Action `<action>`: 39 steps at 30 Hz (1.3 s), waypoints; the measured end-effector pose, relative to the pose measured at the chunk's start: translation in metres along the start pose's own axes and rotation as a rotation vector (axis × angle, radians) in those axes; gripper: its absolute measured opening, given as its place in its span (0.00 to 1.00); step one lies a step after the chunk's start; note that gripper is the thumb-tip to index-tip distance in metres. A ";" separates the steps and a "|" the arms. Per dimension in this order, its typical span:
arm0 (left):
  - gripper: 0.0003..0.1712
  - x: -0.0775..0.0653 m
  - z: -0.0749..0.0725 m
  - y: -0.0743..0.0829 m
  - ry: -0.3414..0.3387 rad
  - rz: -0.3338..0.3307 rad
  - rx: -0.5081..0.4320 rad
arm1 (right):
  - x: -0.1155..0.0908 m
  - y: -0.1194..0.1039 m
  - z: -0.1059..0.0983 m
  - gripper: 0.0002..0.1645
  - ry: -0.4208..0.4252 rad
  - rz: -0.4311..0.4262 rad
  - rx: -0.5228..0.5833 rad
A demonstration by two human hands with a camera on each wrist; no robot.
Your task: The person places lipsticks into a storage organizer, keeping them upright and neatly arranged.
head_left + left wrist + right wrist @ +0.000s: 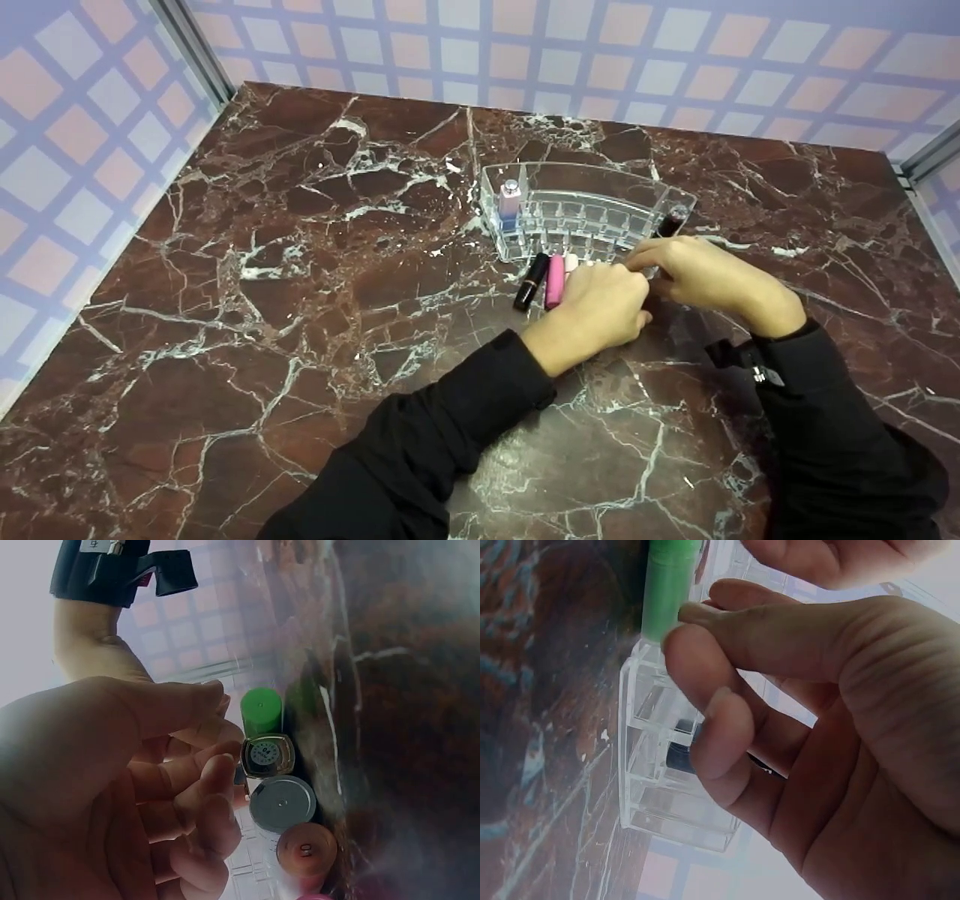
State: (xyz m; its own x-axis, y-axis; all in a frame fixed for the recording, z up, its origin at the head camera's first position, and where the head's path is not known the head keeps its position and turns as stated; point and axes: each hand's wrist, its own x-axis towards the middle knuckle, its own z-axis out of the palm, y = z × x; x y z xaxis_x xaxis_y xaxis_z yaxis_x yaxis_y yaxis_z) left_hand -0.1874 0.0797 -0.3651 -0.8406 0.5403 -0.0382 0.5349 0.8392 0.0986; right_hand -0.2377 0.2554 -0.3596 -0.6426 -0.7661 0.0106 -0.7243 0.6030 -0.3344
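Tube (667, 592), two-toned green, left hand (604, 304) loosely curled, right hand (701, 274) beside it, grip unclear

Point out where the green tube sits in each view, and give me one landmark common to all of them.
Head: not visible.
Left wrist: green tube near the centre, directly above the gold-rimmed cap.
Right wrist: at the top edge, left of centre, just above the clear organizer.
Shared landmark: the dark marbled tabletop.
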 end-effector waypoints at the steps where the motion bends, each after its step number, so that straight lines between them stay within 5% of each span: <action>1: 0.19 0.000 0.000 0.000 -0.002 -0.001 0.000 | 0.000 0.000 0.001 0.26 -0.006 0.000 0.001; 28: 0.25 0.001 0.011 0.006 -0.078 0.014 0.005 | -0.002 -0.004 0.001 0.14 -0.129 0.020 0.025; 39: 0.14 0.001 0.010 0.004 -0.083 0.004 -0.061 | -0.004 -0.006 -0.001 0.18 -0.149 0.043 0.043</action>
State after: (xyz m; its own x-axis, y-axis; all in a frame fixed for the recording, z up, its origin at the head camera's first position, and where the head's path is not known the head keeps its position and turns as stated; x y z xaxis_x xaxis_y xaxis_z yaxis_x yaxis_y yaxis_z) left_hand -0.1850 0.0847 -0.3751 -0.8270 0.5493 -0.1199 0.5302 0.8328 0.1589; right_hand -0.2314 0.2547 -0.3573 -0.6262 -0.7664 -0.1431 -0.6836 0.6279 -0.3720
